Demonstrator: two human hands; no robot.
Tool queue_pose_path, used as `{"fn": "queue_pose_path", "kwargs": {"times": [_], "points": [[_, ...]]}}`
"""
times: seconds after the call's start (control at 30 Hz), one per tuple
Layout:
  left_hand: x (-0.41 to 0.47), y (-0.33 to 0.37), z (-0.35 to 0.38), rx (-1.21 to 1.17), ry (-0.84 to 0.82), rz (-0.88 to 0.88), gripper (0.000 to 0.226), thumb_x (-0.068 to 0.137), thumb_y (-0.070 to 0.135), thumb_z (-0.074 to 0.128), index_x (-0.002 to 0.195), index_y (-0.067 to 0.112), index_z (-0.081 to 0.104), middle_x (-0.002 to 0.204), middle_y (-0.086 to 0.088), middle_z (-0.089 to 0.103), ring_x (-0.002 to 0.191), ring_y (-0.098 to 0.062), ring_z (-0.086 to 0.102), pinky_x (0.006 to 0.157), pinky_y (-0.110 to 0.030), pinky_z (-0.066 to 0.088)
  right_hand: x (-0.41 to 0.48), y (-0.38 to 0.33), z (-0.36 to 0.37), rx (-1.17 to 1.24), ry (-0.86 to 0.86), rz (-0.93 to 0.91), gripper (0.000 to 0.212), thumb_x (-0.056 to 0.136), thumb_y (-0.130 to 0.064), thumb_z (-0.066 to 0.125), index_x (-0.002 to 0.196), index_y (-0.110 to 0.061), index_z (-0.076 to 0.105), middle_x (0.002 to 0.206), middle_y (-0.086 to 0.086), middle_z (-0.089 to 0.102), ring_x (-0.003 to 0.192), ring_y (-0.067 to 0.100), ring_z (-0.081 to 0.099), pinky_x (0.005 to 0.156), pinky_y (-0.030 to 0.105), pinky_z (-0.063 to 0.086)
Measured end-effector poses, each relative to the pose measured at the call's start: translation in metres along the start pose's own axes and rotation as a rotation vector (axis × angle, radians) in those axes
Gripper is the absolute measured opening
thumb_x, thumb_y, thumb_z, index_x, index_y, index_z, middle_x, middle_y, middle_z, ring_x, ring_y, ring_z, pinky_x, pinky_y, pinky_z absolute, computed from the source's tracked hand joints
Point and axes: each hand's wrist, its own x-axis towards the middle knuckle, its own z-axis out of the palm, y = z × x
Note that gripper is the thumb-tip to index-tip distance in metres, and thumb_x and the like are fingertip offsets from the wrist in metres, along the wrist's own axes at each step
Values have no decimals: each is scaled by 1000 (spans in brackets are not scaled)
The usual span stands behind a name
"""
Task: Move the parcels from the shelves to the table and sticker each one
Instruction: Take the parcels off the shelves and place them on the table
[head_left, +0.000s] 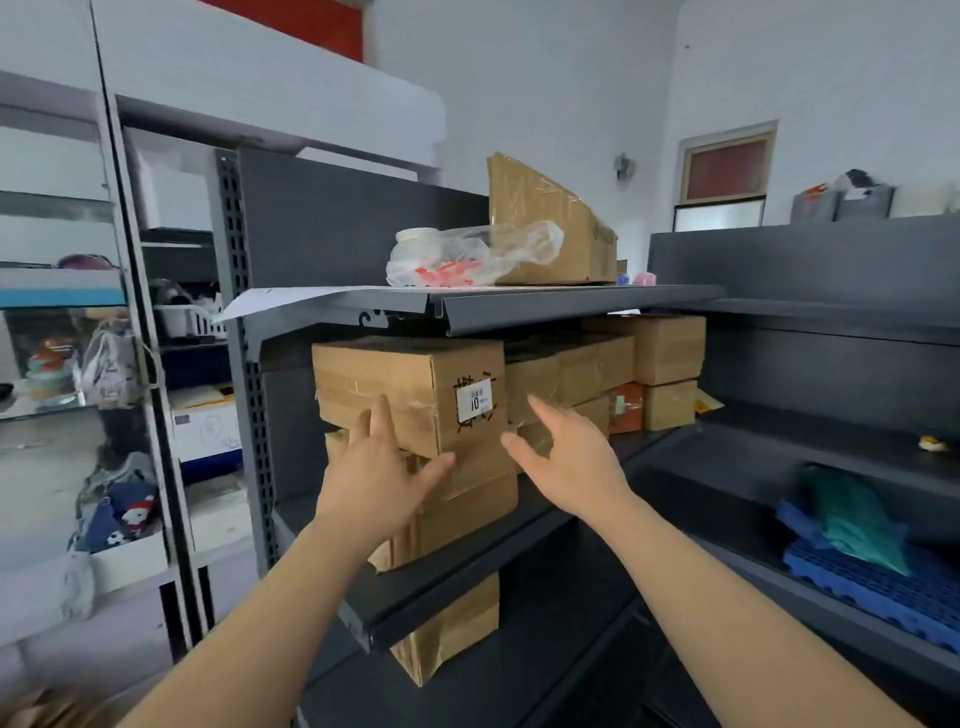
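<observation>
A taped cardboard parcel (410, 384) with a white label sits on top of another carton (467, 509) on the dark metal shelf (467, 587). My left hand (379, 467) reaches up with straight fingers touching the top parcel's front face. Fingers spread, my right hand (566, 452) hovers just right of that parcel and holds nothing. Several smaller cardboard parcels (597, 374) are stacked further back on the same shelf. One more carton (447, 629) stands on the shelf below.
The shelf above carries a large brown box (545, 228) and a plastic bag (467, 254) with a white jar. To the right, a lower shelf holds a blue plastic grid (878, 587) and a green bag (852, 519). A cluttered white rack (130, 364) stands left.
</observation>
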Motion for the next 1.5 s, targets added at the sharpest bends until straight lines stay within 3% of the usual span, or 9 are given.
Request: {"fn": "queue_pose_path", "kwargs": {"times": [0.13,0.27,0.37,0.53,0.73,0.83,1.13,1.33,1.5], "points": [[33,1,10,-53,-26,-23,112,76,74,55,152,21,-8,158,-14,18,137,-37,34,107,-48,38,40,9,8,100,-87,20,78,89,-60,53,154,-28,22,148,3,45,135,22,42,106,34,38],[55,4,16,-129,-32,-59,121,73,67,65,150,23,-18,156,-14,23,130,-34,45,102,-46,44,76,20,18,269,-196,49,85,87,-57,59,154,-34,11,154,-2,35,139,20,37,107,32,35],[61,7,23,-231,-20,-89,124,74,60,70,149,23,-22,156,-11,24,130,-29,44,102,-38,41,95,26,27,461,-273,-14,80,88,-48,64,152,-35,18,148,-8,44,135,12,42,108,28,35],[58,9,36,-316,52,-76,123,74,56,72,151,25,-18,158,-1,22,126,-22,49,91,-28,42,99,37,43,680,-309,-74,68,84,-40,71,142,-36,35,135,-9,58,124,6,53,108,41,44],[37,16,37,-415,100,-36,121,69,56,74,152,32,-10,157,9,25,141,-15,32,111,-40,36,73,46,35,822,-220,-133,64,82,-30,75,134,-41,40,127,-8,63,116,5,59,100,38,50],[19,22,37,-458,101,-3,123,64,61,73,152,35,-8,154,13,30,138,-11,35,110,-38,38,52,48,25,816,-170,-152,61,81,-28,76,122,-55,38,124,-7,64,114,6,61,97,37,52],[-41,33,27,-582,41,146,119,55,76,70,147,52,-3,149,15,37,136,-9,38,107,-45,41,-38,37,-28,773,-57,-64,75,79,-25,77,139,-36,34,127,-11,60,112,2,61,90,28,55],[-99,44,10,-721,-98,305,117,61,64,76,148,51,-1,149,19,35,136,-5,38,108,-43,41,-129,14,-69,738,38,80,85,72,-29,78,142,-31,32,119,-6,67,109,11,64,88,34,57],[-144,70,4,-785,-230,430,120,65,46,82,145,55,-6,151,20,29,138,-3,32,109,-47,39,-205,4,-106,614,112,184,91,73,-26,79,146,-42,26,122,-13,63,111,11,63,86,34,57]]}}
